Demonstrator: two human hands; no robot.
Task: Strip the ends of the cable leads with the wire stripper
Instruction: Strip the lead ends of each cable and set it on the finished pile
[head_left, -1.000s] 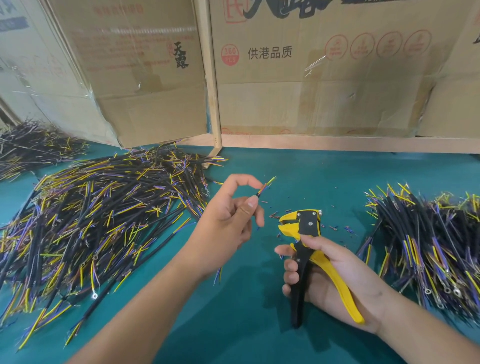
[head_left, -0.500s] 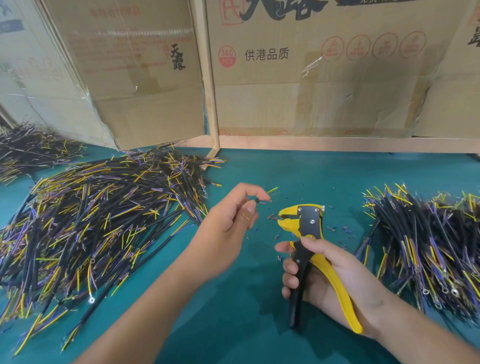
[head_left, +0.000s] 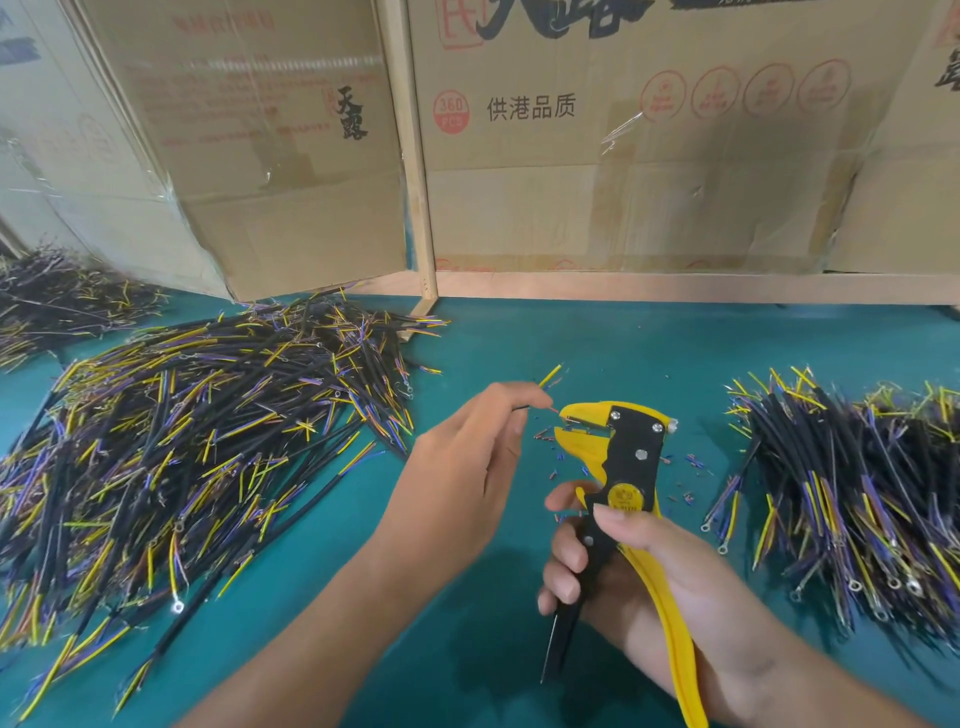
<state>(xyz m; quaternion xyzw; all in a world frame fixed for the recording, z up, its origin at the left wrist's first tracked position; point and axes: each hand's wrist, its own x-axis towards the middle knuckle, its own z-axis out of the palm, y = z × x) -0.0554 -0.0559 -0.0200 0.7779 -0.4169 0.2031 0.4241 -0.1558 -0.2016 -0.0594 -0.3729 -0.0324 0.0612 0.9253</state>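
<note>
The left hand, pinching a cable lead, has dropped from its raised position and moved toward 3 o'clock, bringing the lead's end right up to the open mouth of the wire stripper. The right hand has tilted the stripper's head slightly toward the lead.

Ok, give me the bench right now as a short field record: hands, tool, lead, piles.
left hand: pinches cable lead, end at stripper mouth
right hand: grips wire stripper handles
stripper mouth: open, lead not yet clamped
left pile: large
right pile: smaller
insulation scraps: scattered on green mat
</note>
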